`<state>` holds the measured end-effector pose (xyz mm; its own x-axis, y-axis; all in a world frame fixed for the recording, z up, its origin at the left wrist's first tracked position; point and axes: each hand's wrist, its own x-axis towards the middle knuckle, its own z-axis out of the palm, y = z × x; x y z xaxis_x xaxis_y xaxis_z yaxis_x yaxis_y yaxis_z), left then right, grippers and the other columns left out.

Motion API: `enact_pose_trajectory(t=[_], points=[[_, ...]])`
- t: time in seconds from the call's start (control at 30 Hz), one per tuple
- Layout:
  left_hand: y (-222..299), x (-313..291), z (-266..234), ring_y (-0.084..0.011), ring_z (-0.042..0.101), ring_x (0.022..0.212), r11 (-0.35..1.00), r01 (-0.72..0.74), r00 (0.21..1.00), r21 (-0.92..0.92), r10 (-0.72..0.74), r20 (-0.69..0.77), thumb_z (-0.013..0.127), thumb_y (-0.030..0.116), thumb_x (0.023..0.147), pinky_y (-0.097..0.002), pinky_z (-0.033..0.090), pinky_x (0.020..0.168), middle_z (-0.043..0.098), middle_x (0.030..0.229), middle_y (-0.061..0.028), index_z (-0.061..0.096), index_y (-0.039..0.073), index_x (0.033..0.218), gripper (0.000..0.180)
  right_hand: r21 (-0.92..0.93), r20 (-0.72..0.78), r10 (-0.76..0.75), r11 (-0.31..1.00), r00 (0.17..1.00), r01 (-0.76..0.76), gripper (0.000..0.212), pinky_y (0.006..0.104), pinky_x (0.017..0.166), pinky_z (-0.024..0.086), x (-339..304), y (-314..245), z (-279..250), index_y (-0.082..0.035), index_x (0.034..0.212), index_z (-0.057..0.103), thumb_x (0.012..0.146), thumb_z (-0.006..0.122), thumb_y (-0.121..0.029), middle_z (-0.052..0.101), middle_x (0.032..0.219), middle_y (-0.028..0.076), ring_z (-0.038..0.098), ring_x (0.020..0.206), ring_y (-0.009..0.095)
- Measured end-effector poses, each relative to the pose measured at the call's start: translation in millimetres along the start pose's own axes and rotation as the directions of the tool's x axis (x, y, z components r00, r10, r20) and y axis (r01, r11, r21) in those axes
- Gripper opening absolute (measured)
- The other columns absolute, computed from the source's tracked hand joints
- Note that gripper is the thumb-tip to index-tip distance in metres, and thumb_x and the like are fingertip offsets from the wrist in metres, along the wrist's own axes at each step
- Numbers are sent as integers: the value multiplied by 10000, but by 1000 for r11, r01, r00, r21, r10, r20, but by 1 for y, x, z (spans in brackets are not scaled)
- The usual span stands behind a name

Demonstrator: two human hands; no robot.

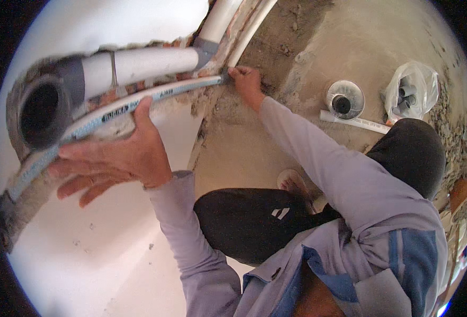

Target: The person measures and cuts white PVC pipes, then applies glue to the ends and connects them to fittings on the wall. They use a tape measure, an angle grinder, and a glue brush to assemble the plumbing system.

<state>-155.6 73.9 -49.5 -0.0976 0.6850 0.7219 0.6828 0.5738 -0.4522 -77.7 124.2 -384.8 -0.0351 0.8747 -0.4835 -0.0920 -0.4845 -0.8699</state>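
Observation:
A thin white PVC pipe with a blue printed stripe [188, 84] runs along the broken groove at the wall's foot, looking curved in this view. My left hand [120, 156] is open beside its middle stretch, fingers stretched out and thumb up against or just over the pipe; whether it presses is unclear. At the pipe's right end sits a dark grey elbow fitting [225, 77], which my right hand [246, 84] pinches between thumb and fingers. Another thin white pipe [250, 31] leads up from this fitting. A dark grey fitting [3, 203] caps the striped pipe's far left end.
A thick white drain pipe [138, 64] with a large grey open-mouthed elbow [40, 113] lies behind. On the concrete floor to the right are a round can [344, 100], a loose white pipe [355, 121] and a clear plastic bag [413, 90] of grey fittings. Rubble lines the right edge.

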Motion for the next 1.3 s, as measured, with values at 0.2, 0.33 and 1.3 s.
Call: enact_pose_trajectory(t=[0.2, 0.33, 1.3], points=[[16, 1, 17, -649, -80, 1357, 999, -48, 999, 12, 48, -5, 620, 907, 506, -837, -6, 939, -30, 1527, -384, 32, -9, 1518, 1486, -1, 86, -65, 998, 994, 66, 323, 374, 606, 470, 10, -18, -34, 8, 809, 727, 868, 693, -307, 674, 686, 128, 562, 582, 191], [-1, 6, -10, -626, -86, 1373, 998, -69, 998, -3, 69, -7, 666, 808, 603, -827, -36, 952, -26, 1539, -363, 44, 30, 1532, 1363, -153, 247, -34, 986, 969, 73, 414, 369, 549, 437, 23, -3, -6, -10, 723, 693, 881, 671, -392, 621, 618, 98, 539, 539, 182], [-7, -31, -25, -499, 40, 1442, 950, -128, 977, -285, 170, 126, 758, 424, 723, -778, 51, 1032, 141, 1584, -194, 272, 167, 1517, 966, -270, 652, -394, 678, 648, 684, 294, 463, 637, 450, -71, -115, -9, 12, 854, 593, 965, 556, -257, 602, 719, 228, 611, 693, 391]])
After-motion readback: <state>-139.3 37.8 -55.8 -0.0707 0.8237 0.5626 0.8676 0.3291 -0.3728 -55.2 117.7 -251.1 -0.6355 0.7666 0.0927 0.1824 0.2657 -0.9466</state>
